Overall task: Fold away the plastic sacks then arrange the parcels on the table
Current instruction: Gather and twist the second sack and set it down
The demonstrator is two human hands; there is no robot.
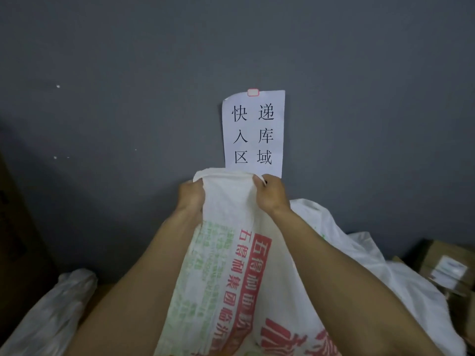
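- Centre of the view: a white woven sack [231, 265] with red and green printed characters, held up and stretched lengthwise away from the person, its far end raised in front of the wall.
- The far hem of that sack is bunched and rolled over between both hands, and the fabric runs back down between the two forearms to the near edge of the view.
- The left hand [191, 195] is clamped on the left corner of the hem, fingers curled tight into the cloth.
- The right hand [270, 194] is clamped on the right corner, thumb over the top of the fold, knuckles facing the camera.
- Both hands sit close to one another, level, with only the gathered hem between them.
- Just right of the sack and under the right forearm there's a heap of thin white plastic bags [372, 268], crumpled and piled loosely.
- Far right, beyond that heap, a brown cardboard parcel [444, 268] with a white label, lying tilted; its lower part is hidden by the plastic.
- Near left, another pale translucent plastic bag [51, 312], slumped beside the left arm.
- Behind everything, a dark grey wall [128, 86], and on it a white paper sign [253, 132] with large black Chinese characters, stuck up at its top edge; its bottom edge is covered by the sack's hem.
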